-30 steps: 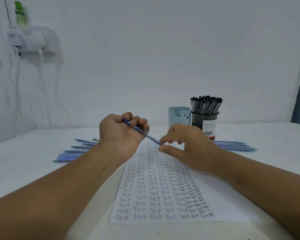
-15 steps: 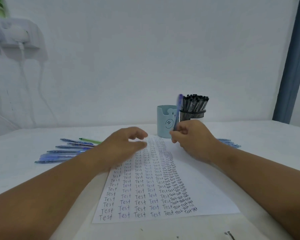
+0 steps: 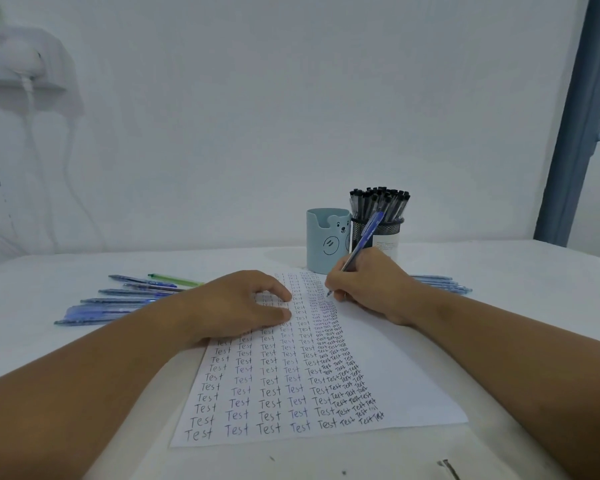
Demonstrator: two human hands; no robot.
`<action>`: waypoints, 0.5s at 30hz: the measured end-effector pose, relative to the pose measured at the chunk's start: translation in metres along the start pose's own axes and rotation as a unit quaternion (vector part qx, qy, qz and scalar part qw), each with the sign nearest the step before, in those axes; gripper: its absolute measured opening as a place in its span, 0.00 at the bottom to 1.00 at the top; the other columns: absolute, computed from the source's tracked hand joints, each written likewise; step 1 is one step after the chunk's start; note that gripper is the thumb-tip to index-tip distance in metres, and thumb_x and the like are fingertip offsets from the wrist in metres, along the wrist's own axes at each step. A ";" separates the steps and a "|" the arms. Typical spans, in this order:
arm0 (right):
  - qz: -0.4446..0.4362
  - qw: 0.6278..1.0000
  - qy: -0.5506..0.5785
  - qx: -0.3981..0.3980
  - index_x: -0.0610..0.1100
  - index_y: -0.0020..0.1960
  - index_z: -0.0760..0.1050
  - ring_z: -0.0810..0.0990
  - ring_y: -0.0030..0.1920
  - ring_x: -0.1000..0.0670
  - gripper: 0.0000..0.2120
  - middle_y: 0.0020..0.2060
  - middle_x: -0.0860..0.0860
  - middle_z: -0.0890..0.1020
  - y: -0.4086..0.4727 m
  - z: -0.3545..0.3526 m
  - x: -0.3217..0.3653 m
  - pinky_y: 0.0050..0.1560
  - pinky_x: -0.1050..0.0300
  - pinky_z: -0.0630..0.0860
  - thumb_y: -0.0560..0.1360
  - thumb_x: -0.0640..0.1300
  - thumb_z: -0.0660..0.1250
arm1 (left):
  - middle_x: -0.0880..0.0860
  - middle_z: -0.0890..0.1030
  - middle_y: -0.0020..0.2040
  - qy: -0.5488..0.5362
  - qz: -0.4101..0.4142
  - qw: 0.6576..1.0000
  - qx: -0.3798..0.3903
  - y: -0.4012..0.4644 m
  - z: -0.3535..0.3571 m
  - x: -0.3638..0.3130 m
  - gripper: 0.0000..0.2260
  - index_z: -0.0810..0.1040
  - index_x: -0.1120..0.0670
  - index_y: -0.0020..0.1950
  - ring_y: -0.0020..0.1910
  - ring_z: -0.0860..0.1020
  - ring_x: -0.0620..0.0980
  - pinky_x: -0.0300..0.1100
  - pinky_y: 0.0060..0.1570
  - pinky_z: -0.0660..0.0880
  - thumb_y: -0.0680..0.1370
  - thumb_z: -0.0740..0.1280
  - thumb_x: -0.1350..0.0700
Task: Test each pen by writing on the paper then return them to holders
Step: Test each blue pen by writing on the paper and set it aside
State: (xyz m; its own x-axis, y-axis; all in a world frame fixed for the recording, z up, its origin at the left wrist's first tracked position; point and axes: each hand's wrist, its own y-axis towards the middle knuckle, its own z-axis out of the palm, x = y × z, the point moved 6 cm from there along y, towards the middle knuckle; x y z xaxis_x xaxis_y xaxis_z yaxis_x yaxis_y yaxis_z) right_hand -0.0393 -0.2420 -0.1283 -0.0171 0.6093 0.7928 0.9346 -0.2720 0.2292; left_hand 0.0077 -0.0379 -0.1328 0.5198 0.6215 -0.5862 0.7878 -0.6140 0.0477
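Observation:
A white sheet of paper [image 3: 388, 372] covered with columns of the word "Test" lies on the table in front of me. My right hand [image 3: 371, 289] grips a blue pen [image 3: 366, 237] in a writing hold, its tip touching the paper near the far edge. My left hand [image 3: 243, 306] rests flat on the paper's left part with relaxed fingers. Behind the paper stand a light blue bear holder [image 3: 326, 242] and a black mesh holder [image 3: 385, 233] packed with black-capped pens [image 3: 380, 202].
Several blue pens [image 3: 118, 303] and one green pen [image 3: 174, 279] lie loose on the table to the left. More blue pens [image 3: 440, 285] lie to the right behind my right wrist. A socket shelf with cables [image 3: 25, 71] hangs on the left wall.
The pen passed from my left hand to my right hand, which turned it upright and lowered its tip onto the paper. My left hand settled flat on the sheet.

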 end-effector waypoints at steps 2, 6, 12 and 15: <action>0.001 1.000 -0.010 0.005 0.39 0.39 0.83 0.74 0.31 0.53 0.09 0.31 0.51 0.84 0.000 0.001 0.000 0.36 0.59 0.72 0.73 0.44 0.69 | 0.38 0.71 0.64 -0.003 0.000 1.000 0.003 -0.001 0.000 0.000 0.11 0.80 0.37 0.58 0.63 0.69 0.40 0.40 0.63 0.64 0.76 0.72 0.42; -0.005 1.000 -0.025 0.008 0.40 0.40 0.83 0.75 0.30 0.56 0.08 0.31 0.50 0.84 -0.001 0.001 0.001 0.36 0.60 0.72 0.74 0.43 0.69 | 0.36 0.71 0.63 -0.002 0.007 1.000 0.008 0.000 0.001 0.001 0.12 0.79 0.38 0.59 0.63 0.68 0.39 0.39 0.63 0.63 0.76 0.72 0.43; -0.020 0.999 -0.045 0.011 0.41 0.39 0.83 0.79 0.35 0.54 0.08 0.34 0.48 0.86 0.000 0.002 0.002 0.42 0.59 0.76 0.74 0.43 0.69 | 0.36 0.71 0.64 0.004 0.011 1.000 0.008 0.001 0.001 0.002 0.12 0.79 0.37 0.59 0.64 0.68 0.39 0.39 0.64 0.63 0.76 0.72 0.42; -0.026 0.998 -0.053 0.014 0.41 0.39 0.83 0.78 0.33 0.56 0.08 0.34 0.49 0.85 -0.001 0.002 0.004 0.40 0.61 0.74 0.74 0.43 0.69 | 0.36 0.71 0.66 0.007 0.016 1.000 0.010 0.001 0.001 0.002 0.12 0.79 0.38 0.59 0.65 0.68 0.39 0.40 0.65 0.63 0.76 0.71 0.42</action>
State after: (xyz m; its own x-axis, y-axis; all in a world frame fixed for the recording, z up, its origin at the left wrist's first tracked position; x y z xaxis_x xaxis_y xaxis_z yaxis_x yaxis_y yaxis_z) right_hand -0.0398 -0.2378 -0.1262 -0.0293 0.6983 0.7152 0.9428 -0.2183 0.2519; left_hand 0.0087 -0.0379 -0.1345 0.5489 0.6085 -0.5731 0.7645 -0.6426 0.0499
